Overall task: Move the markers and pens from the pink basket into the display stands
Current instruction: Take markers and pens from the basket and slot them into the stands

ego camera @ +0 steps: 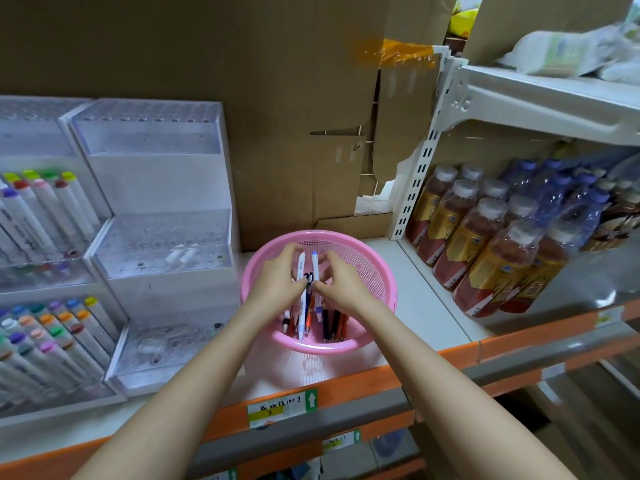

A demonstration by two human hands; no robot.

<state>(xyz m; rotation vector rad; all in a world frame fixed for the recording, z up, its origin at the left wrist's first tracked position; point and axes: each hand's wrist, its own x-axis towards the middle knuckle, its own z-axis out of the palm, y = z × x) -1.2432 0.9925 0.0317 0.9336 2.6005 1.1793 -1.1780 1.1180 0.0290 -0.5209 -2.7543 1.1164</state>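
currently both hands are in the pink basket (377, 271) — left hand (277, 284) curls round a bunch of pens (302, 271), right hand (341, 289) pinches the same bunch. advice: square the tips, lift upright, feed singly into the empty display stand (162, 237) just left — others remain below.

White shelf (427, 306) — pink basket (379, 271) between clear display stands (156, 188) and drink bottles (485, 261)
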